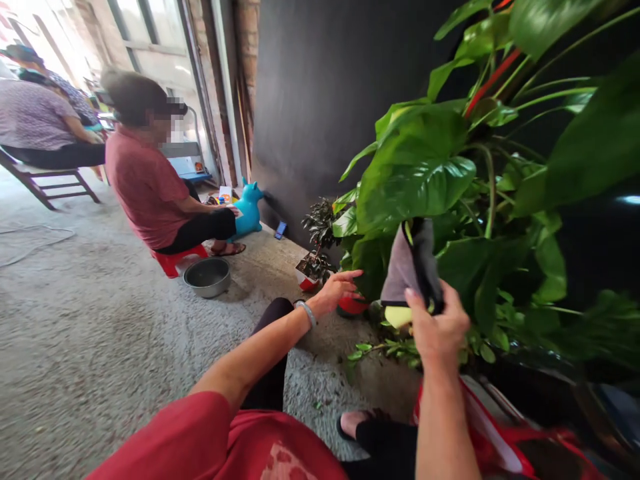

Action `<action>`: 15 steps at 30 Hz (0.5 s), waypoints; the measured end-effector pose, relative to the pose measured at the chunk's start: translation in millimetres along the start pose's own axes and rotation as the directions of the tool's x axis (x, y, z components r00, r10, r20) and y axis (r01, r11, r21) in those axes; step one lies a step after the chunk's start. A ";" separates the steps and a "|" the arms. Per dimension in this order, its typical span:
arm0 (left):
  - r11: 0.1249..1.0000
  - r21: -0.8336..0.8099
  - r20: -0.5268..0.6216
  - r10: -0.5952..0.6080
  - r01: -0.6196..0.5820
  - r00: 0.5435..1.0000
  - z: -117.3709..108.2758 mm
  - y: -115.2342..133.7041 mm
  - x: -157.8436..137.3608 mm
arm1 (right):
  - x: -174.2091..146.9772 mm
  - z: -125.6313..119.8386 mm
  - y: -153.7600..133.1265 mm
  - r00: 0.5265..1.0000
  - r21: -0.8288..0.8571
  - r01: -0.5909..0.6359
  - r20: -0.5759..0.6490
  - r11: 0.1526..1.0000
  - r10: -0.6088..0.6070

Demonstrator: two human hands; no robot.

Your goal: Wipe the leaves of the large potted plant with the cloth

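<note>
The right hand [443, 327] pinches a folded grey cloth [400, 270] with a yellow-green underside, just below a large glossy leaf [410, 170]. The left hand [335, 293] reaches with fingers loosely extended to a lower leaf [373, 267]; contact is unclear. Foliage crowds the right side. Left, beyond a metal basin [207, 290], a person [145, 180] sits on a red stool [173, 262].

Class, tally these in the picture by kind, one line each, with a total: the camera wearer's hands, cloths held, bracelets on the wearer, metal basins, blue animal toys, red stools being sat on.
Wearer's left hand and right hand: 2
Held cloth: 1
Bracelet: 1
Metal basin: 1
Blue animal toy: 1
Occupied red stool: 1
Total: 7
</note>
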State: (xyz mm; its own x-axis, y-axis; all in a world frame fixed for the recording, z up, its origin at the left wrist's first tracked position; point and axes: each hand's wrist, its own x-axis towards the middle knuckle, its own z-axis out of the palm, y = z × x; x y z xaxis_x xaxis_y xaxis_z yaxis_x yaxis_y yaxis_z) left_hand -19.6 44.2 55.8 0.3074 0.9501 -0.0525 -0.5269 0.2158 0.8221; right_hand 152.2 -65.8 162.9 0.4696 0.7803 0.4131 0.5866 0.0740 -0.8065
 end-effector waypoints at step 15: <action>0.945 0.217 -0.004 -0.250 0.245 0.968 44.8 -49.0 9.6 | -23.1 -62.0 29.8 0.946 0.138 -0.129 -0.279 0.982 0.164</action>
State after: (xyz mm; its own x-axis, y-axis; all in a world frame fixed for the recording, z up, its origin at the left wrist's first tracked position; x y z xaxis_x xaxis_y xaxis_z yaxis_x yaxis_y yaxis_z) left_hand 44.7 32.7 40.4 0.4266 0.8667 -0.2585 -0.2510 0.3880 0.8868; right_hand 199.7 -120.2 155.6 0.7248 0.5768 0.3769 0.4244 0.0572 -0.9037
